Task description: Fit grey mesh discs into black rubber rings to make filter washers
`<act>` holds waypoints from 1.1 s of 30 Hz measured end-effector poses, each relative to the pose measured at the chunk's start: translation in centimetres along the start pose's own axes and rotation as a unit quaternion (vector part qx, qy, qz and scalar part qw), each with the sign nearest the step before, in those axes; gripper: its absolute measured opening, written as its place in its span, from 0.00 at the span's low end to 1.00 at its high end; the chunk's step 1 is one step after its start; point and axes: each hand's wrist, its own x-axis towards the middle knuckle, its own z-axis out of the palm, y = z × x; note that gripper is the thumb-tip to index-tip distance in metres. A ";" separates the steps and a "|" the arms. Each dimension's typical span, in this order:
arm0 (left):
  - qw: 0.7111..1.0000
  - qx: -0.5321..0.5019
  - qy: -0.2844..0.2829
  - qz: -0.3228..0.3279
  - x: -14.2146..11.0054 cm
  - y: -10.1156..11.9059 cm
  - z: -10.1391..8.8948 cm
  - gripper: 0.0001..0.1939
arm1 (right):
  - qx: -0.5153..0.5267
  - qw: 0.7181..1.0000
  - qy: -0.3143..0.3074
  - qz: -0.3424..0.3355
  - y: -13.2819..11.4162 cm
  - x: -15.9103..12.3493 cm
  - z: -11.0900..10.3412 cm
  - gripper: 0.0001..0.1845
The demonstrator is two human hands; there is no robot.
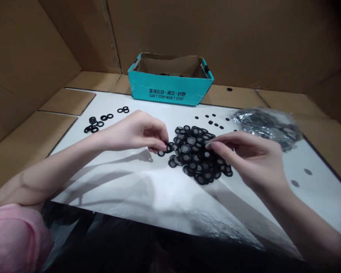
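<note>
A heap of black rings with grey centres lies on the white board, between my two hands. My left hand is at the heap's left edge, thumb and fingers pinched on a black ring. Another ring lies just below those fingertips. From the right, my right hand reaches over the heap, its thumb and forefinger closed on a small grey disc. The remaining fingers of both hands are curled.
A turquoise box with dark pieces inside stands at the back. Loose black rings lie at left. Small black discs are scattered behind the heap. At right are a clear plastic bag and two grey discs. Cardboard walls enclose the board.
</note>
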 end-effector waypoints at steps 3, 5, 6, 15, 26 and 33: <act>0.992 -0.113 0.006 -0.051 0.0 0.3 0.8 0.05 | 0.046 0.997 -0.067 0.002 -1.8 0.1 1.6 0.08; 0.981 -0.182 0.017 -0.071 0.2 0.5 1.3 0.05 | 0.071 0.993 -0.093 0.001 -2.6 0.2 2.3 0.10; 0.974 -0.210 0.019 -0.077 0.2 0.6 1.6 0.05 | 0.080 0.992 -0.098 -0.002 -2.8 0.3 2.5 0.11; 0.954 -0.286 0.029 -0.081 0.2 0.7 2.7 0.05 | 0.054 0.993 -0.069 -0.074 -2.7 0.6 3.3 0.12; 0.956 -0.277 -0.005 -0.094 0.5 0.5 2.7 0.04 | 0.042 0.970 -0.172 -0.166 -2.1 1.3 3.7 0.12; 0.973 -0.213 0.006 -0.087 0.3 1.2 3.1 0.08 | 0.129 0.972 -0.181 -0.077 -2.0 0.9 3.9 0.19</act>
